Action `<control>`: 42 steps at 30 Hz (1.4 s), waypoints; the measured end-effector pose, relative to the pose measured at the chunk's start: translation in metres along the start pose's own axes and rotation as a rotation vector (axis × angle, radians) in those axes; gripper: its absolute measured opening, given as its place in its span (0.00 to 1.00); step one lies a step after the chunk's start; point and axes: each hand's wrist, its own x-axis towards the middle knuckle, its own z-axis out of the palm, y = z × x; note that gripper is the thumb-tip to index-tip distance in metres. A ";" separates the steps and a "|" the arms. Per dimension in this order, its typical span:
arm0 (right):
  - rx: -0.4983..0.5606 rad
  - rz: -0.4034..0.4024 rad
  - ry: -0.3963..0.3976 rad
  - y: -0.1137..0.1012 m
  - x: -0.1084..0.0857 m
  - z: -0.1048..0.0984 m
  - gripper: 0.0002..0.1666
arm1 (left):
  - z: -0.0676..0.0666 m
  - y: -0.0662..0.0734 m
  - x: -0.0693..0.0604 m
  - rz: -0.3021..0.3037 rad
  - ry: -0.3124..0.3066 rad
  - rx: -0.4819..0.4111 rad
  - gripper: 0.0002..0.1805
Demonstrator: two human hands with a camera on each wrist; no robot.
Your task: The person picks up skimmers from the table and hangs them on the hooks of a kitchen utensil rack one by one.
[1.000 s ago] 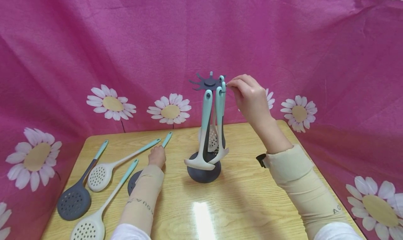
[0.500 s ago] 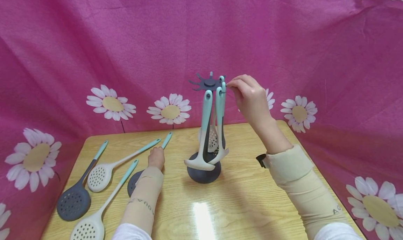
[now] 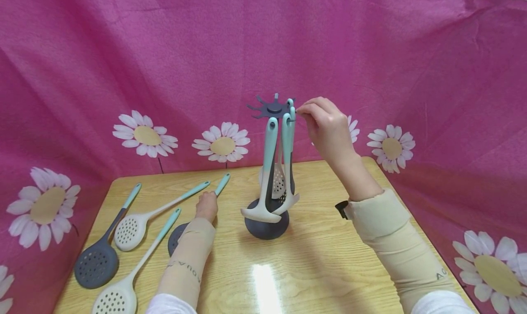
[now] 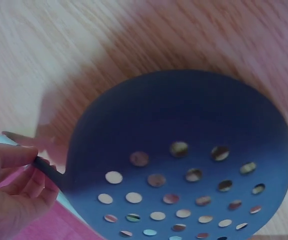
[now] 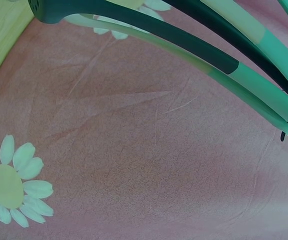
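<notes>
My left hand (image 3: 207, 207) grips a dark skimmer (image 4: 184, 120) by its stem, low on the mint handle; its round perforated head is partly behind my sleeve in the head view. The left wrist view shows thumb and fingers pinching the stem just above that head. At the top of a dark utensil rack (image 3: 274, 109), my right hand (image 3: 328, 124) pinches the tip of one hook arm. Ladles and perforated utensils hang from the rack, among them a white ladle (image 3: 262, 212) in front. The right wrist view catches only a bit of fingers at its right edge.
Left of my left hand, a dark skimmer (image 3: 96, 265), a white skimmer (image 3: 131, 231) and a nearer white skimmer (image 3: 116, 299) lie on the wooden table (image 3: 325, 259). A pink flowered cloth (image 3: 263, 39) surrounds the table. The rack's round base (image 3: 267, 229) stands mid-table.
My left hand has shifted slightly to the right along with the skimmer, whose handle end also moves right. My right hand and the rack hold still.
</notes>
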 end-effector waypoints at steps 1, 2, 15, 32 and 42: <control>-0.003 -0.001 0.002 0.000 0.000 0.000 0.02 | -0.001 0.001 0.000 0.002 -0.006 -0.002 0.09; -0.004 -0.003 0.004 0.000 0.000 0.000 0.02 | -0.002 0.003 0.000 0.003 -0.009 -0.003 0.09; 0.002 0.000 0.004 0.001 0.000 0.000 0.04 | 0.009 -0.001 0.035 0.139 0.078 0.013 0.08; -0.009 -0.006 0.029 0.001 0.001 0.002 0.04 | -0.058 0.040 -0.008 0.247 0.207 -0.140 0.15; 0.010 -0.009 0.033 0.001 0.000 0.002 0.05 | -0.080 0.053 -0.018 0.333 0.430 -0.342 0.25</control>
